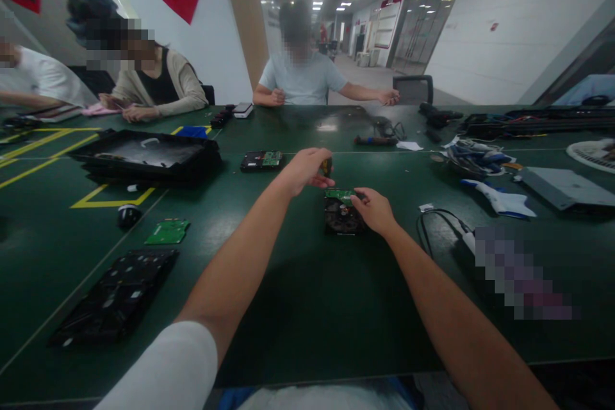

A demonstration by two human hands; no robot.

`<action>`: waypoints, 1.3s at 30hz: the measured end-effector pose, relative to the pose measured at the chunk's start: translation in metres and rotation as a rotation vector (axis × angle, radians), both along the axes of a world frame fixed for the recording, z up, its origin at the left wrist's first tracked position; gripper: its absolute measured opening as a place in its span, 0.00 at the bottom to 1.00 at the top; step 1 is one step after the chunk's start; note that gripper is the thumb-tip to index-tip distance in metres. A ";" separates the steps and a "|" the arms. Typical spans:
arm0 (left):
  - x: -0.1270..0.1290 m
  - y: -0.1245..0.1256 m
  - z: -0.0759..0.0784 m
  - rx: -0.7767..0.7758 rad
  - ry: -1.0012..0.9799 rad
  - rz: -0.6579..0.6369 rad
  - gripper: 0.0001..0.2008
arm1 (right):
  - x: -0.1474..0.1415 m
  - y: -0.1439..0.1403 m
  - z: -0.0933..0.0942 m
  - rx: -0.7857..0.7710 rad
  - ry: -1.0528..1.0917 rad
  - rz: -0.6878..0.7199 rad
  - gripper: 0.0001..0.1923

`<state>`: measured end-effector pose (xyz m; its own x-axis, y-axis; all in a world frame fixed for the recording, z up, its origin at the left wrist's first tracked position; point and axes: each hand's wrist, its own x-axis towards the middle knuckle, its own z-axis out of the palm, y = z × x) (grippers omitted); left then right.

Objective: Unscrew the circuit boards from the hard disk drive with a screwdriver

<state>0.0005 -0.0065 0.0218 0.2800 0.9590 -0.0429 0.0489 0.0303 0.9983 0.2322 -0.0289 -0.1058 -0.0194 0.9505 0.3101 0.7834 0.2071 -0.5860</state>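
Here, left hand (307, 170) gripping a screwdriver (327, 166) (upright), right hand (373, 208) pinching the hard drive (342, 213).

Both arms extending fwd, forearms bare. L hand (307, 170) hovering higher, fingers curling in a pinch; R hand (375, 210) resting lower, fingers bent downward.

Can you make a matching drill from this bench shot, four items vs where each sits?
Items:
1. hard drive
2. loose green board
3. black tray
4. white-and-blue tool

Places:
A. near the yellow floor-style tape, far left of the table
B. under the right hand, centre of the table
C. right side, near the black cable
D. left of centre, beside a small black round object

Pairs: 1-B, 2-D, 3-A, 4-C
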 end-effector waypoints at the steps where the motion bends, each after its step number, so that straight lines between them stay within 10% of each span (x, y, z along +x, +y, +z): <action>1: 0.001 0.000 0.000 -0.020 -0.020 0.010 0.14 | 0.000 0.000 0.000 0.000 0.000 -0.003 0.22; 39: 0.009 0.007 -0.013 -0.083 -0.153 0.060 0.15 | -0.001 -0.001 0.002 -0.005 0.011 -0.005 0.22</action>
<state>0.0093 0.0010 0.0084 0.2321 0.9691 -0.0839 -0.1074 0.1112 0.9880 0.2311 -0.0295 -0.1039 -0.0108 0.9521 0.3056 0.7778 0.2001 -0.5958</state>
